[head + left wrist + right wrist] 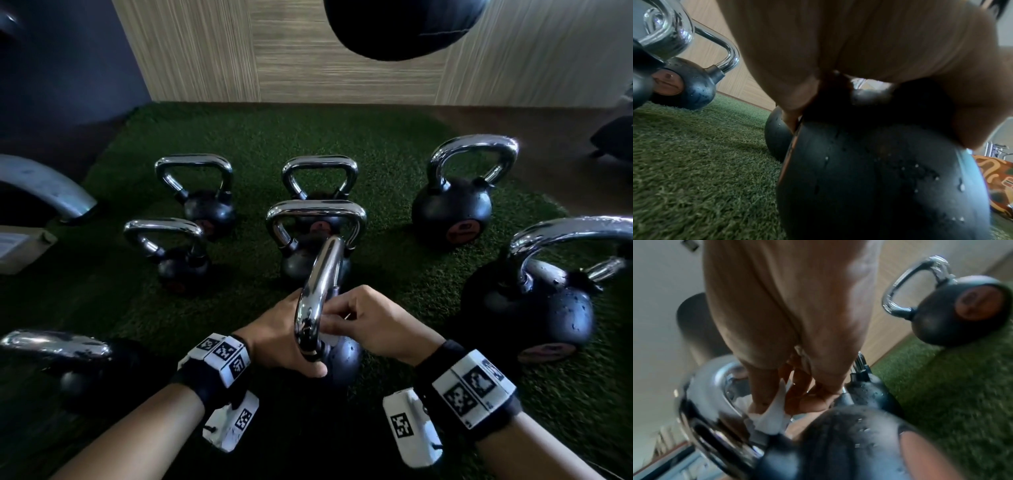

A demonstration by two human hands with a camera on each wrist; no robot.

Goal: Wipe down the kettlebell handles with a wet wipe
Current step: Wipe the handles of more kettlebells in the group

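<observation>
Steadying heavy, slick kettlebell at handle base: left hand grip wrapped; right hand pinches limp wet wipe beside it.

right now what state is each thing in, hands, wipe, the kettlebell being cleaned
left hand: steadying the near black kettlebell, fingers hidden
right hand: pinching the white wet wipe
white wet wipe: crumpled, pressed to the chrome handle
near black kettlebell: on green turf, beaded with droplets
</observation>
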